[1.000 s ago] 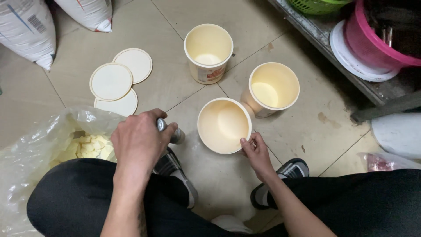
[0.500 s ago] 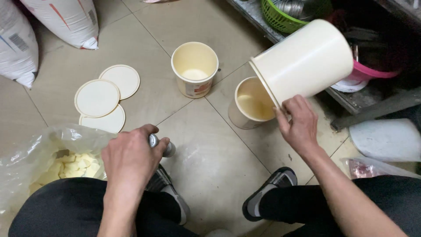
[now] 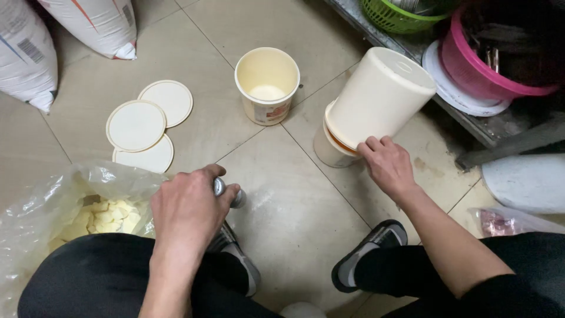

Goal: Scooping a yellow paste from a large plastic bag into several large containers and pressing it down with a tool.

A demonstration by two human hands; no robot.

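Tub [image 3: 379,97] now upended, seemingly nested in second tub [image 3: 325,153]; right hand [image 3: 388,165] gripping.

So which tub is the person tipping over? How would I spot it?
Start at the pink basket on the low shelf on the right. On the tiled floor just left of it, the right hand holds a cream tub upside down over another tub. It is the only one with its bottom up.

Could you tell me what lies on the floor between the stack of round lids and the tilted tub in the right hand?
In the head view, an upright open tub stands between the lids and the tilted tub.
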